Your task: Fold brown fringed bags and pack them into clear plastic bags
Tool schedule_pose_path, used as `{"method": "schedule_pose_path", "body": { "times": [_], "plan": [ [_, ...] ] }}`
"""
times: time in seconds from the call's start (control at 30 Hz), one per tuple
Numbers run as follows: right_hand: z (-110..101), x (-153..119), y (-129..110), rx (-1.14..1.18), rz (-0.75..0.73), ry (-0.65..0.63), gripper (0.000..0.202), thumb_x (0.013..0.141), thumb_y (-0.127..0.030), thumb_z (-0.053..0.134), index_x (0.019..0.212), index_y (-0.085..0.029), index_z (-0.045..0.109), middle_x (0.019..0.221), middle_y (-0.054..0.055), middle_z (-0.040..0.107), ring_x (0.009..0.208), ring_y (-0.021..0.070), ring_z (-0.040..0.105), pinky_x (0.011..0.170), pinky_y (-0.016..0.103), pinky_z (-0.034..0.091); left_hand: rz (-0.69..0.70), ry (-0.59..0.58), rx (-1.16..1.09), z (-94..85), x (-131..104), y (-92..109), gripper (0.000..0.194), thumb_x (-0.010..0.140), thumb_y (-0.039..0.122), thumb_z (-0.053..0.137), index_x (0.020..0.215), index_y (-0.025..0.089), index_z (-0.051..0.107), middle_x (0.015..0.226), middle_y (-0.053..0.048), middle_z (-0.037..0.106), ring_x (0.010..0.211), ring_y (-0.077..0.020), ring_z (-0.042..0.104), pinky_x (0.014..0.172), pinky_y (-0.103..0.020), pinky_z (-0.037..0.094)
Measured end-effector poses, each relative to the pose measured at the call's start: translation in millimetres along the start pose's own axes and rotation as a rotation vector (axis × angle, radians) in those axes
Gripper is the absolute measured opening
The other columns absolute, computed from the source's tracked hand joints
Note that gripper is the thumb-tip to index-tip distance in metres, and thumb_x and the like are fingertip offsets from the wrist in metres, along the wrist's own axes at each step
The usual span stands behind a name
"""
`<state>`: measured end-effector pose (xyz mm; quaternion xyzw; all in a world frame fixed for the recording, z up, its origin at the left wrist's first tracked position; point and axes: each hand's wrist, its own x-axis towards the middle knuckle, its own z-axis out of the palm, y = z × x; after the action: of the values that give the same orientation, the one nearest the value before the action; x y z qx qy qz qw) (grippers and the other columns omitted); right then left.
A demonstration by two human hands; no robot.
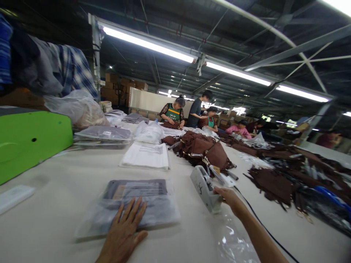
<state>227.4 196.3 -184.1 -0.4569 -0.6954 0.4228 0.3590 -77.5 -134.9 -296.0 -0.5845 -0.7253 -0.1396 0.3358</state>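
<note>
My left hand (126, 227) lies flat, fingers spread, on a grey folded item in a clear plastic bag (161, 208). Dark grey cloth and a brown patch show through the film. To the right stands a grey tape dispenser (201, 188) with a dark mark on its side. The fingers of my right hand (229, 199) are closed together at the dispenser's near end; what they pinch there is too small to make out. Below that hand, a sheet of clear plastic film (233, 237) rests on the table.
White flat bags (146, 156) and bagged grey garments (104, 134) are stacked beyond. Brown strapped cloth pieces (203, 146) are heaped behind the dispenser. A green machine (33, 142) stands left. A black cord (255, 215) crosses the right side. Several people work farther back.
</note>
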Motion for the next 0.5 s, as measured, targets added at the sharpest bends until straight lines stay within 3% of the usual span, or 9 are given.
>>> {"method": "schedule_pose_path", "body": {
  "times": [0.1, 0.33, 0.5],
  "plan": [
    [4.4, 0.4, 1.6, -0.002, 0.059, -0.031, 0.036, 0.057, -0.05, 0.071, 0.062, -0.014, 0.073, 0.065, 0.009, 0.071, 0.06, 0.0217, 0.063, 0.056, 0.03, 0.047, 0.009, 0.011, -0.004, -1.2, 1.2, -0.4, 0.075, 0.083, 0.053, 0.058, 0.149, 0.028, 0.031, 0.149, -0.005, 0.044, 0.135, -0.0308, 0.04, 0.114, -0.047, 0.012],
    [-13.5, -20.3, -5.8, 0.064, 0.036, 0.094, 0.041, 0.064, -0.058, 0.067, 0.072, -0.017, 0.073, 0.081, 0.006, 0.073, 0.087, 0.0245, 0.064, 0.075, 0.03, 0.049, -0.019, -0.011, -0.025, -5.2, 2.8, 1.3, 0.072, 0.084, 0.052, 0.056, 0.149, 0.03, 0.032, 0.15, -0.004, 0.044, 0.134, -0.0311, 0.041, 0.112, -0.048, 0.019],
    [-13.6, -46.4, 6.3, 0.131, 0.164, -0.022, 0.044, 0.06, -0.062, 0.067, 0.061, -0.018, 0.062, 0.061, 0.003, 0.065, 0.054, 0.0159, 0.058, 0.053, 0.027, 0.045, 0.009, 0.008, -0.01, -5.3, 3.2, -0.9, 0.072, 0.085, 0.057, 0.053, 0.149, 0.029, 0.032, 0.149, -0.005, 0.045, 0.133, -0.0313, 0.042, 0.113, -0.048, 0.017]
  ]
}}
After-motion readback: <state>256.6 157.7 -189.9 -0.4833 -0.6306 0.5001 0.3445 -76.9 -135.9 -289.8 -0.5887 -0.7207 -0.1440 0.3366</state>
